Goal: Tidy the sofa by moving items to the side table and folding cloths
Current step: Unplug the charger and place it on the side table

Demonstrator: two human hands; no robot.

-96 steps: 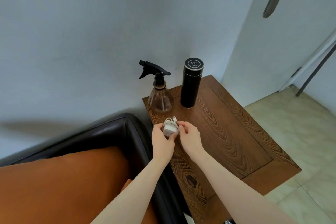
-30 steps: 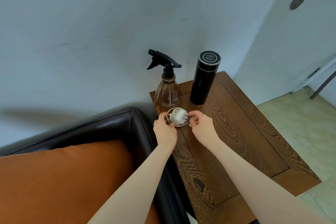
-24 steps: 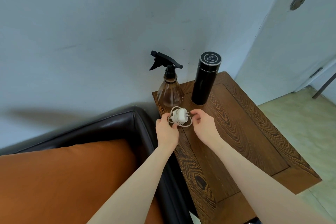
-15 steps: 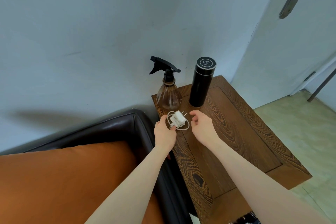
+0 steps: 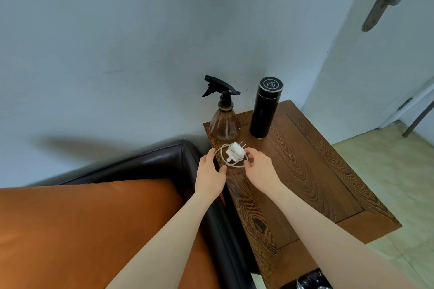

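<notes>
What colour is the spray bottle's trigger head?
Black, on the spray bottle with its clear brownish body; seen in the head view.

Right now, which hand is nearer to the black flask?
The right hand: it lies just below the flask, by the charger. The left hand sits farther left, at the table's sofa-side edge.
</notes>
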